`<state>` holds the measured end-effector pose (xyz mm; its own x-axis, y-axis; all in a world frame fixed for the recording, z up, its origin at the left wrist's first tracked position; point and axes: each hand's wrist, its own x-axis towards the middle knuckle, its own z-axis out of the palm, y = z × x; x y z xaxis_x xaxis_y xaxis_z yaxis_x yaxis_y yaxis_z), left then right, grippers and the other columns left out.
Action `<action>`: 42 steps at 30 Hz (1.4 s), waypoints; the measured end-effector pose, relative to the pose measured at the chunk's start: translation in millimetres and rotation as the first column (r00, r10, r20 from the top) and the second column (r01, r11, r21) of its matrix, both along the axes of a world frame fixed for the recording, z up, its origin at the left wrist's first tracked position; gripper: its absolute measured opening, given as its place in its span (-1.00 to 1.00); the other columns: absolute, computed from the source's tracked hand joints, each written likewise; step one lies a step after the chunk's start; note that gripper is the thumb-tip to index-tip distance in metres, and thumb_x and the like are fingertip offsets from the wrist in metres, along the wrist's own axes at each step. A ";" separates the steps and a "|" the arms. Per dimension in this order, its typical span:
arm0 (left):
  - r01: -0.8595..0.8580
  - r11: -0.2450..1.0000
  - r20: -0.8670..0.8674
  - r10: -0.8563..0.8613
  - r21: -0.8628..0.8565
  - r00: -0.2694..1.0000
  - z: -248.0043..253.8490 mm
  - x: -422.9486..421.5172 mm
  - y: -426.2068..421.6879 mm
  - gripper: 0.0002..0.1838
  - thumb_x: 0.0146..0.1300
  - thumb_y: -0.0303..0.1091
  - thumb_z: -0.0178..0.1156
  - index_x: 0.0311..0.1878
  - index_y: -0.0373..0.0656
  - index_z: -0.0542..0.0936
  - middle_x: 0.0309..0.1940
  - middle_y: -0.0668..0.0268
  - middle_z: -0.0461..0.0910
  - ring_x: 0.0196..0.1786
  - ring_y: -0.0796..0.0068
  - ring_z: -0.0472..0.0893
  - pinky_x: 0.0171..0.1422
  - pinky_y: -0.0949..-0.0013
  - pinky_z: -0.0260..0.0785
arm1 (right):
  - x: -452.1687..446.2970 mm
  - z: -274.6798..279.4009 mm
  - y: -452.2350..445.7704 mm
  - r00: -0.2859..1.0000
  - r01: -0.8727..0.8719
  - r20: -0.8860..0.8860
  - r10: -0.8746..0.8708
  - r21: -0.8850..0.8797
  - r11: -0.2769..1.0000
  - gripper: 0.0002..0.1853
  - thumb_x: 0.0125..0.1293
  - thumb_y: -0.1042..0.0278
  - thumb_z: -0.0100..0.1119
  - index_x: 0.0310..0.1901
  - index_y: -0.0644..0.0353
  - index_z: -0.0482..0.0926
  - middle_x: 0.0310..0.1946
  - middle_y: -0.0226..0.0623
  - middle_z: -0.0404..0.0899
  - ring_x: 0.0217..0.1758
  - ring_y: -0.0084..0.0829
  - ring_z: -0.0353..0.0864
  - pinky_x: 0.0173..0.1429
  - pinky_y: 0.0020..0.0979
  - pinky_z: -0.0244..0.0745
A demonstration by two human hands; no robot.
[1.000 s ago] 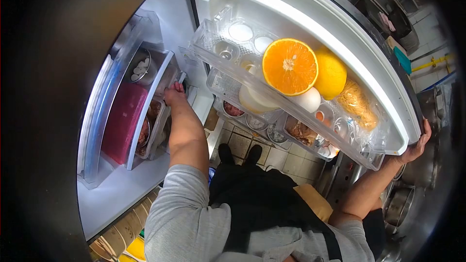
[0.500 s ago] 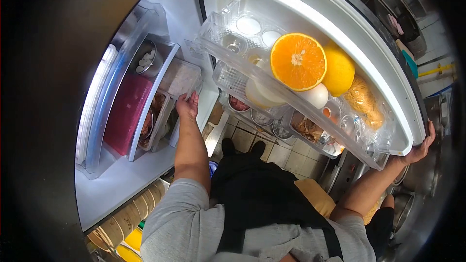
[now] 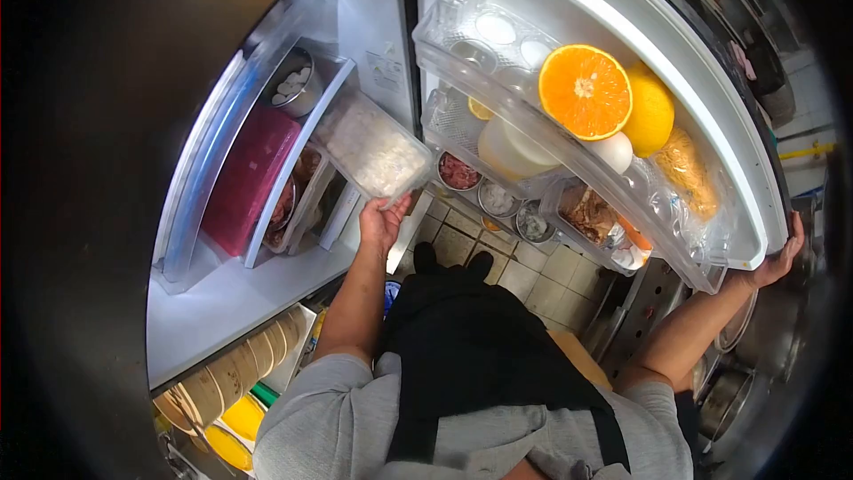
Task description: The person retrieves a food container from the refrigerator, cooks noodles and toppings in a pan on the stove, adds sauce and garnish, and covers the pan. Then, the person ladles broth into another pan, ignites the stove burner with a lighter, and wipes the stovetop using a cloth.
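Note:
My left hand (image 3: 386,223) grips the near corner of a clear plastic food container (image 3: 378,149) with pale, whitish contents. The container sticks out past the fridge shelf, its far end still over the shelf. My right hand (image 3: 777,260) is wrapped around the lower outer edge of the open fridge door (image 3: 622,0). In the door rack near that hand are a halved orange (image 3: 586,92), a whole yellow-orange fruit (image 3: 651,109), an egg (image 3: 613,152) and a bag of orange-brown food (image 3: 687,171).
Inside the fridge are a pink container (image 3: 251,178) and a metal pot of white pieces (image 3: 293,84). Lower in the door stand small bowls, one of red meat (image 3: 458,172). Bamboo steamers (image 3: 233,369) sit beneath the fridge compartment. Floor tiles (image 3: 542,258) show below.
My left hand has drawn the clear container outward from the shelf, toward the door. My right hand stays on the door edge. The whole view has shifted slightly.

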<state>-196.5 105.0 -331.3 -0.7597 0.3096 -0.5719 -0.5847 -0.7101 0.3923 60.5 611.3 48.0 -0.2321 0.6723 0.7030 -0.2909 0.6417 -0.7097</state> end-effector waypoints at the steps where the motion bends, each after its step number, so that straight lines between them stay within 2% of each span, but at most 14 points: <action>1: 0.053 0.999 0.003 -0.053 0.000 0.999 3.4 8.2 -3.5 -0.44 0.08 -0.45 -0.05 0.19 -0.50 0.28 0.11 -0.17 0.45 0.15 -0.07 0.52 0.33 0.02 0.37 | 0.9 -2.1 2.8 1.000 0.008 0.025 -0.010 0.063 0.998 -0.44 0.39 0.12 -0.15 0.21 0.48 0.34 0.24 -0.05 0.34 0.32 -0.17 0.36 0.40 -0.13 0.23; 3: 0.059 0.998 -0.002 -0.059 -0.001 0.998 2.6 30.2 -10.5 -0.41 0.08 -0.43 -0.04 0.22 -0.48 0.27 0.14 -0.15 0.43 0.17 -0.07 0.51 0.35 0.02 0.34 | 3.2 -2.5 5.4 0.999 0.004 0.051 -0.011 0.127 0.992 -0.45 0.40 0.13 -0.16 0.20 0.49 0.35 0.23 -0.04 0.34 0.32 -0.16 0.35 0.40 -0.12 0.24; 6: 0.137 0.991 -0.006 -0.137 0.000 0.991 6.9 61.9 -21.2 -0.40 0.09 -0.46 0.00 0.26 -0.40 0.25 0.12 -0.08 0.47 0.11 -0.01 0.56 0.21 0.03 0.45 | 0.0 -1.1 7.5 0.994 -0.102 -0.045 0.100 -0.031 0.994 -0.47 0.44 0.16 -0.19 0.16 0.52 0.38 0.23 0.02 0.33 0.32 -0.13 0.35 0.40 -0.11 0.25; 12: 0.150 0.984 0.019 -0.149 -0.093 0.989 43.9 134.0 -32.4 -0.37 0.09 -0.50 0.00 0.31 -0.29 0.22 0.10 -0.06 0.48 0.05 0.00 0.59 0.14 0.07 0.51 | -1.3 -1.2 16.2 0.992 -0.006 0.119 -0.032 0.304 0.953 -0.44 0.48 0.13 -0.22 0.18 0.56 0.37 0.24 0.04 0.35 0.31 -0.15 0.36 0.40 -0.14 0.24; 16: 0.118 0.964 0.007 -0.120 -0.240 0.993 72.1 177.6 -42.5 -0.43 0.10 -0.49 0.01 0.26 -0.29 0.31 0.06 0.00 0.54 0.03 0.09 0.61 0.13 0.11 0.52 | -8.4 -0.4 17.4 0.991 -0.130 -0.026 0.130 0.018 0.991 -0.46 0.40 0.18 -0.07 0.18 0.54 0.36 0.23 0.02 0.38 0.27 -0.11 0.40 0.33 -0.07 0.34; 17: 0.129 0.948 0.004 -0.134 -0.292 0.991 78.2 190.4 -48.7 -0.45 0.10 -0.48 0.03 0.24 -0.29 0.34 0.05 0.02 0.55 0.03 0.13 0.61 0.12 0.12 0.53 | 14.4 -21.2 94.2 0.985 -0.170 0.019 0.173 0.304 0.937 -0.50 0.42 0.19 -0.04 0.24 0.41 0.35 0.21 0.05 0.41 0.24 -0.05 0.44 0.30 -0.03 0.36; 18: 0.119 0.943 -0.022 -0.132 -0.309 0.991 78.1 200.5 -53.5 -0.46 0.09 -0.47 0.05 0.22 -0.28 0.35 0.05 0.06 0.56 0.03 0.18 0.61 0.11 0.13 0.53 | 4.1 -7.6 82.2 0.985 -0.166 0.163 0.055 0.824 0.541 -0.54 0.43 0.23 0.03 0.30 0.17 0.35 0.20 0.08 0.43 0.20 0.02 0.49 0.25 0.01 0.42; 20: 0.098 0.927 0.031 -0.093 -0.363 0.995 84.6 214.4 -56.5 -0.47 0.09 -0.47 0.07 0.20 -0.28 0.35 0.05 0.08 0.54 0.04 0.17 0.61 0.04 0.15 0.57 | -5.4 9.1 95.7 0.990 -0.083 0.116 -0.080 0.940 0.329 -0.58 0.45 0.13 0.00 0.26 0.10 0.42 0.08 0.12 0.53 0.14 -0.05 0.55 0.20 -0.05 0.45; 21: 0.086 0.930 0.047 -0.074 -0.358 0.996 79.4 223.4 -58.6 -0.48 0.09 -0.47 0.08 0.19 -0.28 0.35 0.04 0.09 0.54 0.03 0.15 0.61 0.01 0.16 0.58 | -6.5 3.1 93.4 0.980 -0.079 0.164 -0.115 0.845 0.529 -0.52 0.40 0.21 0.13 0.32 -0.01 0.33 0.18 0.10 0.47 0.14 0.08 0.55 0.18 -0.02 0.48; 22: 0.022 0.928 0.032 -0.011 -0.371 0.999 78.1 229.0 -62.6 -0.48 0.09 -0.47 0.08 0.19 -0.28 0.35 0.04 0.09 0.54 0.03 0.15 0.61 0.01 0.16 0.58 | -10.6 -4.7 92.2 0.985 -0.107 0.169 -0.045 0.784 0.611 -0.57 0.42 0.31 0.05 0.26 0.26 0.37 0.25 0.08 0.39 0.25 -0.08 0.45 0.29 -0.09 0.37; 24: 0.070 0.930 0.062 -0.052 -0.359 0.997 76.2 240.2 -70.3 -0.47 0.08 -0.46 0.10 0.19 -0.29 0.33 0.00 0.07 0.53 -0.05 0.10 0.64 -0.06 0.15 0.60 | -21.1 -6.6 55.0 0.992 -0.060 0.118 -0.034 0.706 0.705 -0.56 0.41 0.30 0.07 0.26 0.26 0.37 0.25 0.07 0.39 0.25 -0.08 0.45 0.30 -0.09 0.37; 32: 0.056 0.920 0.166 0.009 -0.387 0.986 97.3 298.6 -105.8 -0.56 0.05 -0.37 0.13 0.03 -0.31 0.37 -0.22 -0.05 0.59 -0.32 0.12 0.68 -0.24 0.17 0.60 | -3.3 25.2 -110.8 0.993 0.116 -0.076 -0.088 0.626 0.771 -0.51 0.38 0.24 0.13 0.27 0.28 0.37 0.26 0.04 0.39 0.27 -0.08 0.43 0.33 -0.09 0.33; 35: 0.108 0.931 0.147 -0.059 -0.348 0.987 104.1 336.7 -143.2 -0.44 0.05 -0.40 0.13 0.17 -0.31 0.29 -0.20 -0.01 0.57 -0.25 0.13 0.68 -0.18 0.19 0.61 | 17.4 37.6 -161.9 0.992 0.121 -0.112 -0.066 0.610 0.783 -0.49 0.37 0.21 0.15 0.27 0.29 0.37 0.26 0.03 0.39 0.28 -0.08 0.42 0.35 -0.09 0.31; 42: 0.121 0.882 0.152 -0.057 -0.456 0.987 123.0 428.5 -204.6 -0.54 0.00 -0.40 0.14 0.04 -0.28 0.39 -0.26 0.02 0.59 -0.37 0.19 0.68 -0.27 0.21 0.60 | 56.9 58.0 -267.7 0.986 0.040 -0.156 0.062 0.576 0.817 -0.44 0.34 0.16 0.20 0.27 0.31 0.37 0.27 0.01 0.38 0.29 -0.08 0.40 0.37 -0.10 0.28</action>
